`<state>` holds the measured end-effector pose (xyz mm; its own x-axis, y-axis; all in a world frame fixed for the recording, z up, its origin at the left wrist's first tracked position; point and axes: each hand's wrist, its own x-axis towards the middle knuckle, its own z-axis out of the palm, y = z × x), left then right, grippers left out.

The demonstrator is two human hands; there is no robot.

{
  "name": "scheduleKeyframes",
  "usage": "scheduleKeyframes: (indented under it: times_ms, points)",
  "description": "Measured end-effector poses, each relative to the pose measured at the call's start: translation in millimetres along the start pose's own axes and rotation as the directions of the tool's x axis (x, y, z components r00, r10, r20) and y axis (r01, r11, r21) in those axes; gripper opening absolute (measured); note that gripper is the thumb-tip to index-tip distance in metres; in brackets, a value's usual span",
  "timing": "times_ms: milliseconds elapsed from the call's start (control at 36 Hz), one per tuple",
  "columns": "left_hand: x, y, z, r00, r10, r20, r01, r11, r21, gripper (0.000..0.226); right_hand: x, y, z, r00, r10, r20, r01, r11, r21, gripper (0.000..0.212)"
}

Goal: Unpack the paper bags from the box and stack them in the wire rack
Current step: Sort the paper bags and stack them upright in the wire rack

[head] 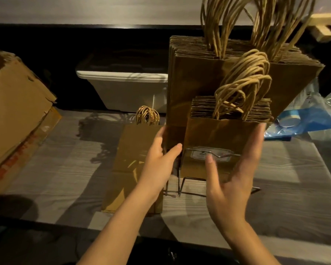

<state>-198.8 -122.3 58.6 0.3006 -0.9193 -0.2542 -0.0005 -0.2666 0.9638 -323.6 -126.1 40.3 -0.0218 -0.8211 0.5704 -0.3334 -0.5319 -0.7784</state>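
My two bare hands flank a black wire rack (189,185) on the grey table (65,169). My left hand (159,161) and right hand (231,180) are spread open, pressing a short bundle of brown paper bags (218,134) standing in front. One taller bundle (195,77) stands behind; one stack (134,169) lies flat beside. One cardboard box (13,111) sits far left.
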Motion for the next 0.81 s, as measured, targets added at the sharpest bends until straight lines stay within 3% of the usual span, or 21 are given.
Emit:
scheduleKeyframes:
  times_ms: [83, 167, 306, 472, 583, 722, 806]
  points:
    - [2, -13, -15, 0.995, -0.070, -0.075, 0.073, 0.997, 0.033, 0.049, -8, -6, 8, 0.989, -0.077, 0.126, 0.080, 0.997, -0.023, 0.075]
    - [3, -27, -33, 0.974, -0.134, -0.182, 0.143, 0.989, 0.042, 0.046, -18, -14, 16, 0.957, -0.079, 0.278, 0.059, 0.995, 0.079, 0.072]
    - [-1, -46, -63, 0.917, -0.186, -0.352, 0.216, 0.975, 0.048, 0.049, -35, -25, 31, 0.857, 0.095, 0.506, -0.249, 0.937, 0.245, 0.067]
    - [-10, -68, -87, 0.857, -0.320, -0.405, 0.370, 0.928, 0.050, 0.056, -59, -12, 50, 0.649, 0.290, 0.703, -0.419, 0.908, 0.013, 0.065]
    - [-14, -77, -89, 0.832, -0.373, -0.410, 0.431, 0.901, 0.053, 0.058, -69, 4, 57, 0.512, 0.414, 0.753, -0.471, 0.868, -0.157, 0.080]
    - [-13, -80, -89, 0.832, -0.386, -0.399, 0.444, 0.894, 0.062, 0.060, -73, 9, 59, 0.386, 0.496, 0.778, -0.618, 0.765, -0.181, 0.085]
    - [-13, -79, -88, 0.843, -0.370, -0.391, 0.437, 0.895, 0.094, 0.060, -73, 10, 58, 0.354, 0.527, 0.773, -0.691, 0.704, -0.164, 0.084]
